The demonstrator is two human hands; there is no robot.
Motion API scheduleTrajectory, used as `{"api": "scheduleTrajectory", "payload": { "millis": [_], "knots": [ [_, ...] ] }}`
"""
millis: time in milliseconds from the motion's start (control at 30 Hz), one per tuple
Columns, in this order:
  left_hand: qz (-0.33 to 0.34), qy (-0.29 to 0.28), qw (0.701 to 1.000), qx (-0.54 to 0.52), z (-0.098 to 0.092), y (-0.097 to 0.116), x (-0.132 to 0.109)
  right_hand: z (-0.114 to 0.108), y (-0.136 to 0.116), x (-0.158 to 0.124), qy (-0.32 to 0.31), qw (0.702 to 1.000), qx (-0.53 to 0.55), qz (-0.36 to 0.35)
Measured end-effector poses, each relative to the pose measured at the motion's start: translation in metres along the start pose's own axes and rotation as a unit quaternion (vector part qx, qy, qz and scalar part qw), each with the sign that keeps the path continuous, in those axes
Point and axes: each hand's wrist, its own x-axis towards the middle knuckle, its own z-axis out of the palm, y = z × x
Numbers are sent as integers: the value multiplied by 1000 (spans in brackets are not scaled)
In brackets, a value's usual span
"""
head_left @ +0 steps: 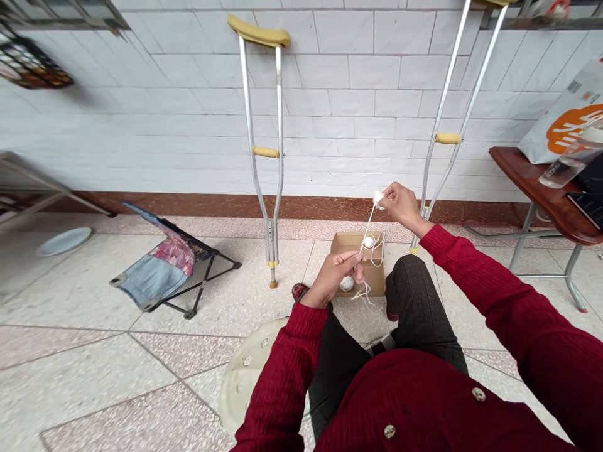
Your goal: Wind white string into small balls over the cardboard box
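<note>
My right hand (pixel 399 202), raised in front of the wall, pinches a small white piece (pixel 378 199) between its fingertips. A white string (pixel 370 221) runs down from that piece to my left hand (pixel 340 274), whose thumb and fingers are closed on it. Loose string ends (pixel 363 294) hang below my left hand. Behind and beneath the hands, an open cardboard box (pixel 375 280) rests on the floor. A white ball (pixel 369 242) with loops of string around it shows at the box's far part, and another whitish ball (pixel 347 284) lies nearer, partly beside my left hand.
Two crutches (pixel 269 238) (pixel 464 119) lean on the tiled wall. A folding stool (pixel 164 267) stands left, beyond it a pale plate (pixel 65 241). A brown table (pixel 541 198) at right holds a bag (pixel 565 119) and a bottle (pixel 563 168). A round pale seat (pixel 235 376) is beside my legs.
</note>
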Motion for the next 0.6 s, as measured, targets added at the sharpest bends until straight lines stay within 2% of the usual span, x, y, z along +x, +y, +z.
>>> {"api": "scheduleTrajectory", "payload": {
  "millis": [100, 200, 267, 300, 367, 433, 467, 533, 600],
  "knots": [
    [-15, -28, 1000, -1, -12, -12, -14, -22, 1, 13, 36, 999, -25, -10],
    [-41, -37, 998, 20, -30, -36, -18, -44, 0, 21, 62, 998, -10, -6],
    [-55, 13, 995, 83, -47, -55, -12, -55, -7, 21, 66, 998, -2, -6],
    [-55, 58, 987, 137, -56, -62, -6, -59, -11, 19, 61, 998, -4, -11],
    [-27, 164, 953, 254, -71, -68, 8, -61, -22, 12, 41, 998, -21, -32],
    [22, 232, 921, 311, -74, -61, 23, -58, -33, 3, 22, 997, -48, -61],
    [49, 241, 920, 307, -71, -52, 30, -56, -38, 0, 16, 995, -61, -76],
    [109, 223, 937, 245, -55, -26, 42, -50, -48, -5, 10, 991, -85, -102],
    [181, 193, 948, 177, -31, 3, 53, -44, -58, -8, 5, 986, -106, -127]
  ]
}}
